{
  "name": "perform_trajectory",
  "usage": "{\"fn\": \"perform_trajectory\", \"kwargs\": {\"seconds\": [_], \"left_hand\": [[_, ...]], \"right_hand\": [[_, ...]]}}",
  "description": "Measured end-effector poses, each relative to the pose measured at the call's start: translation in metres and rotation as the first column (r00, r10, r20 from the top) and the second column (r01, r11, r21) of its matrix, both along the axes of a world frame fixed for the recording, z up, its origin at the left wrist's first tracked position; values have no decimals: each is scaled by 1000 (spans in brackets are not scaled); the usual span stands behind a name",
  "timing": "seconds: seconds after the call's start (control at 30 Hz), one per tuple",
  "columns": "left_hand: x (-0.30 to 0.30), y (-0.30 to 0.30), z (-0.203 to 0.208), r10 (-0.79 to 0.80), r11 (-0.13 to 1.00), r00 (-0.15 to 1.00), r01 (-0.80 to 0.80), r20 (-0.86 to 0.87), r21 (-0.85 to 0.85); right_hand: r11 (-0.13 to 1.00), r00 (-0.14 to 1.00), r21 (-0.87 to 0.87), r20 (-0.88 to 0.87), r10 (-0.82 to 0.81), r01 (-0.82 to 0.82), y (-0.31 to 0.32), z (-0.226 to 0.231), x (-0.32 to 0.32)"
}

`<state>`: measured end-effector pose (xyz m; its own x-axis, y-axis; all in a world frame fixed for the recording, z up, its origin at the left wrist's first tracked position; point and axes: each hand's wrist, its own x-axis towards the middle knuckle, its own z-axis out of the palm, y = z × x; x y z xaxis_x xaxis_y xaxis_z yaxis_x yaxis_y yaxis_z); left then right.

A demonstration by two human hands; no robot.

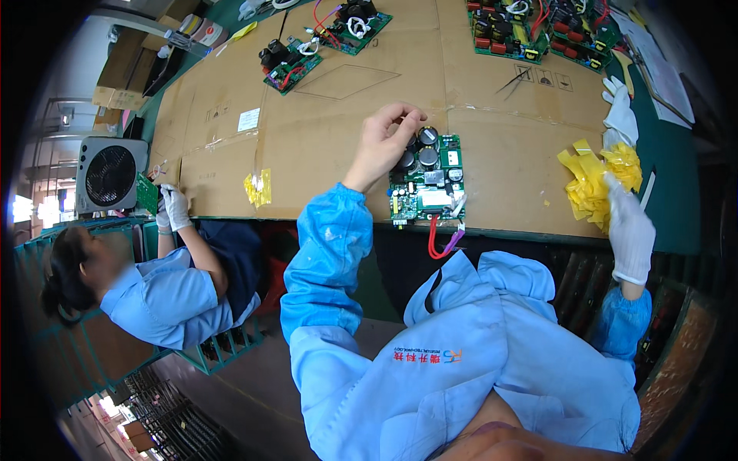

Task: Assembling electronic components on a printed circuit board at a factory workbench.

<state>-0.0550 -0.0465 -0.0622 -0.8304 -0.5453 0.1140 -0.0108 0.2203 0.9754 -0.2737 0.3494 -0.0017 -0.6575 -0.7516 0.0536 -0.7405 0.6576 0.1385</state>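
A green circuit board [424, 180] with black round capacitors lies near the table's front edge, its red and purple wires [442, 240] hanging over that edge. My left hand [390, 138], bare with a blue sleeve cover, curls at the board's far left corner beside the capacitors. Its thumb and fingers are drawn together, and what lies between them is hidden. To the right, my right hand [632, 232] wears a white glove. Its fingers taper together at a crumpled heap of yellow tape [588, 184] and touch it; the exact grip is partly hidden.
Further circuit boards stand at the back, two at left [292, 65] and several at right [507, 31]. Tweezers [513, 83], a loose white glove [619, 115] and more yellow tape [258, 188] lie about. At left, a gloved co-worker [165, 292] holds a board near a fan [111, 174].
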Motion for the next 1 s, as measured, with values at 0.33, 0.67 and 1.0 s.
{"fn": "perform_trajectory", "kwargs": {"seconds": [0.33,0.67,1.0], "left_hand": [[17,16,6,-71,433,967,249,243,-866],[36,-35,-22,216,708,976,-142,-20,692],[146,-128,-37,575,553,788,-175,-221,815]], "right_hand": [[782,962,-617,150,228,-89,-54,12,32],[818,952,-543,101,290,-192,-84,-36,58],[832,901,-462,142,411,-307,-100,-59,83]]}}
